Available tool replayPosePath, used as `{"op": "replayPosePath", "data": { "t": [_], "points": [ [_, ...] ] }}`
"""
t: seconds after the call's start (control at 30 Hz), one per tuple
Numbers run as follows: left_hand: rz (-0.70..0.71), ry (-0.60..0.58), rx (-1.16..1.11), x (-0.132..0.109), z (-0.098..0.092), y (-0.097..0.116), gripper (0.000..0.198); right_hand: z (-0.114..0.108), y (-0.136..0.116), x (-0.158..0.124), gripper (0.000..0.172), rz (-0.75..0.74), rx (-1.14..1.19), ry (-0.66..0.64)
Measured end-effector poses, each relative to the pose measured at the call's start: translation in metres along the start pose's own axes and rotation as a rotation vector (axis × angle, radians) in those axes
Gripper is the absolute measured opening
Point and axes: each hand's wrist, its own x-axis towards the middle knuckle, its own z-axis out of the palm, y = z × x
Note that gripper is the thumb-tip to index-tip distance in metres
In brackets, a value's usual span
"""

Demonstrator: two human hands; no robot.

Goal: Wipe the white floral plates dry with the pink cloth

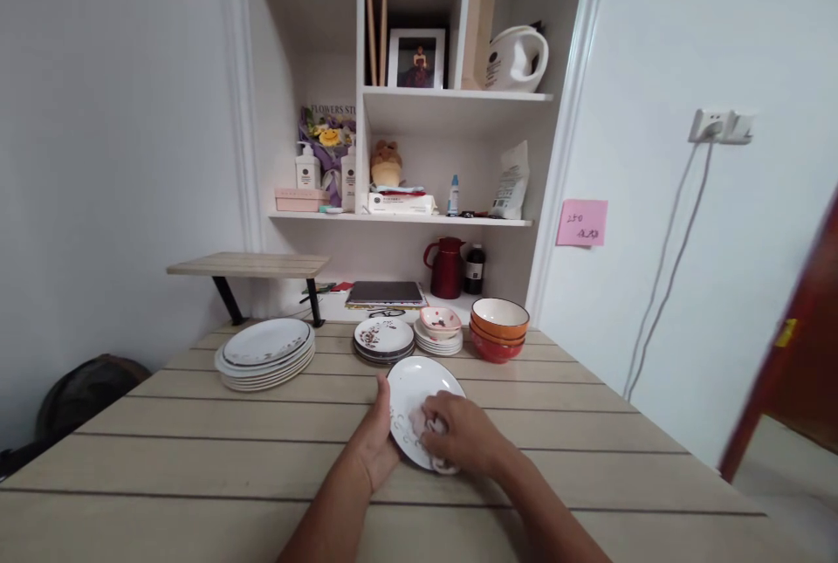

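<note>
My left hand grips a small white plate by its left edge, thumb up along the rim. The plate is tilted towards me above the table and has a dark rim and a grey pattern. My right hand is closed on a pale, crumpled cloth pressed against the plate's face. Part of the cloth is hidden under the fingers. Just beyond the plate stand a stack of dark-rimmed patterned plates and a stack of small white plates with a pink-patterned bowl on top.
A stack of large white plates stands at the left of the slatted table, near a small raised shelf. Orange and red bowls are stacked at the right. Behind them are a laptop, a red jug and a dark bottle.
</note>
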Motion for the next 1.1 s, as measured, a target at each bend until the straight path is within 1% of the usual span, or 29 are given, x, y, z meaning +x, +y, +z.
{"op": "replayPosePath", "data": {
  "t": [0.07, 0.1, 0.17, 0.23, 0.3, 0.37, 0.4, 0.47, 0.57, 0.63, 0.7, 0.77, 0.83, 0.9, 0.93, 1.0, 1.03, 1.1],
  "points": [
    [0.009, -0.004, 0.017, 0.0, 0.0, -0.001, 0.077, 0.005, -0.008, 0.001, 0.015, -0.095, 0.059, 0.002],
    [0.013, -0.002, 0.028, 0.0, 0.0, -0.002, 0.077, 0.007, -0.013, 0.004, 0.017, -0.121, 0.081, 0.03],
    [0.015, 0.001, 0.042, 0.0, 0.001, -0.003, 0.077, 0.009, -0.019, 0.014, 0.019, -0.125, 0.087, 0.128],
    [0.006, -0.005, 0.042, 0.0, 0.002, -0.004, 0.076, 0.008, -0.02, 0.025, 0.017, -0.093, 0.04, 0.251],
    [-0.013, -0.022, 0.032, 0.001, 0.003, -0.004, 0.074, 0.005, -0.015, 0.035, 0.016, -0.036, -0.036, 0.355],
    [-0.024, -0.034, 0.019, 0.002, 0.003, -0.004, 0.071, 0.001, -0.005, 0.038, 0.017, 0.049, -0.116, 0.416],
    [-0.021, -0.034, 0.011, 0.003, 0.002, -0.004, 0.07, -0.001, 0.002, 0.038, 0.018, 0.097, -0.149, 0.427],
    [-0.002, -0.017, -0.007, 0.005, -0.001, -0.005, 0.069, -0.002, 0.014, 0.034, 0.021, 0.187, -0.195, 0.415],
    [0.027, 0.027, -0.04, 0.008, -0.007, -0.007, 0.072, -0.001, 0.026, 0.026, 0.024, 0.302, -0.204, 0.337],
    [0.029, 0.049, -0.057, 0.01, -0.011, -0.008, 0.074, -0.001, 0.028, 0.02, 0.025, 0.352, -0.188, 0.265],
    [0.027, 0.061, -0.063, 0.01, -0.012, -0.008, 0.074, -0.002, 0.025, 0.016, 0.025, 0.352, -0.152, 0.199],
    [0.025, 0.066, -0.06, 0.009, -0.011, -0.008, 0.073, -0.003, 0.018, 0.01, 0.02, 0.283, -0.072, 0.13],
    [0.013, 0.052, -0.051, 0.006, -0.008, -0.007, 0.072, -0.002, 0.009, 0.004, 0.014, 0.156, 0.032, 0.039],
    [-0.003, 0.022, -0.038, 0.003, -0.004, -0.007, 0.074, 0.001, -0.002, 0.0, 0.013, 0.016, 0.114, -0.022],
    [-0.008, 0.008, -0.029, 0.002, -0.002, -0.006, 0.077, 0.003, -0.008, -0.002, 0.014, -0.042, 0.138, -0.022],
    [-0.003, -0.003, -0.007, 0.001, 0.001, -0.006, 0.081, 0.008, -0.018, -0.001, 0.019, -0.119, 0.15, 0.029],
    [0.002, -0.001, 0.003, 0.0, 0.001, -0.005, 0.082, 0.01, -0.021, 0.0, 0.02, -0.133, 0.142, 0.066],
    [0.0, 0.011, 0.018, 0.001, 0.001, -0.005, 0.082, 0.012, -0.023, 0.006, 0.021, -0.106, 0.111, 0.146]
  ]
}}
